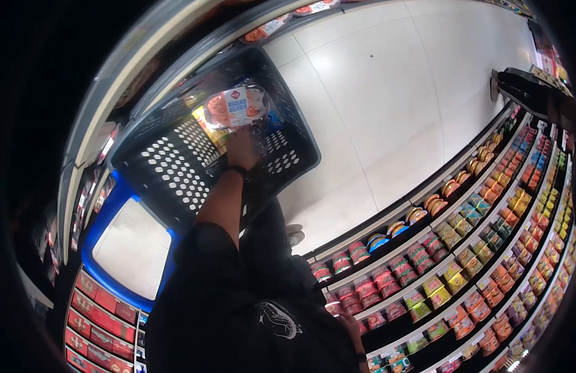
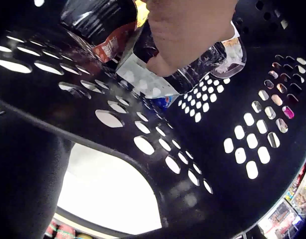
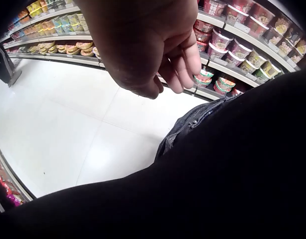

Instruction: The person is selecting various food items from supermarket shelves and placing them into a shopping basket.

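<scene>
Here's the left hand (image 1: 242, 149), down inside the basket (image 2: 212, 191), thumb against a pale-sided box (image 2: 145, 79); its fingers are hidden, so no telling whether it grips! Just beyond it, the meat pack (image 1: 236, 107), label up. The right hand (image 3: 148, 50) hangs loosely curled, holding nothing, shelved tubs (image 3: 237, 52) beyond.

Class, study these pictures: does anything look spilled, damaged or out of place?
One small oddity: a dark speck on the pale floor, right of the basket in the head view. It stands out against the plain surface but is too small to identify. Otherwise, no clear spill or damage shows, though the basket's inside is partly dim.
</scene>
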{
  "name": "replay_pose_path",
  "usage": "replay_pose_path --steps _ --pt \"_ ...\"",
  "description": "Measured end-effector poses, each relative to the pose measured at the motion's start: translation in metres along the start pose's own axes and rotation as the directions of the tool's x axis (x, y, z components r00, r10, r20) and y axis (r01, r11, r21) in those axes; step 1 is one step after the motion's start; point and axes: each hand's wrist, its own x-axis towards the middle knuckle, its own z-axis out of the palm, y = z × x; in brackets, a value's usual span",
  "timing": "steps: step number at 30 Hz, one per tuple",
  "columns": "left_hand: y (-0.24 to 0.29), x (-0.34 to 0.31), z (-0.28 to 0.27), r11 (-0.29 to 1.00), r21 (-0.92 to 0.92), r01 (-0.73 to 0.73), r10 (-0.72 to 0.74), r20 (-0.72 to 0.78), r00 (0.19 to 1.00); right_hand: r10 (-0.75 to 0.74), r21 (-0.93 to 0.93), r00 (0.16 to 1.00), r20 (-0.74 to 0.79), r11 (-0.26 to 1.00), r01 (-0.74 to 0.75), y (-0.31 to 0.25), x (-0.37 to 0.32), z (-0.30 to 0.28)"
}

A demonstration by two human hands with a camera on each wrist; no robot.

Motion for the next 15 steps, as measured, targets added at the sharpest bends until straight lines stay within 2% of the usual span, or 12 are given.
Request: replay_pose_path --steps 3,6,7,10,12,13,14,15 --pt "-0.001 -0.007 0.01 0.996 0.083 -0.036 0.036 -0.005 0.999 -0.043 -0.023 0.999 -0.015 0.999 0.042 0.013 -0.006 -0.001" --pt "-0.014 -0.026 0.037 0.983 0.18 0.041 -0.034 -0.043 0.998 -0.061 -0.047 0.998 0.023 0.997 0.062 0.054 0.012 -0.014" --pt "-0.017 -0.041 0.037 0.989 0.145 0.033 -0.007 -0.173 0.985 -0.194 -0.138 0.98 0.047 0.97 0.199 0.058 0.012 -0.02" --pt "-0.015 -0.082 -0.008 0.981 -0.143 0.128 -0.128 0.009 0.992 -0.038 0.068 0.999 0.001 0.997 0.038 0.005 0.005 -0.018" --pt "-0.028 -0.106 -0.025 0.978 -0.149 0.149 -0.152 -0.01 0.988 -0.061 0.028 0.997 0.041 0.998 0.06 -0.017 0.01 -0.023" --pt "-0.046 -0.119 -0.018 0.98 -0.133 0.147 -0.148 -0.002 0.989 -0.335 -0.136 0.936 0.103 0.928 0.347 -0.003 0.022 -0.031" --pt "-0.057 -0.127 -0.021 0.983 -0.116 0.142 -0.143 -0.003 0.99 -0.44 -0.15 0.887 0.142 0.876 0.458 -0.006 0.032 -0.035" --pt "-0.047 -0.141 -0.058 0.966 -0.091 0.242 -0.243 0.004 0.97 -0.475 -0.116 0.862 0.176 0.86 0.497 -0.016 0.042 -0.035"
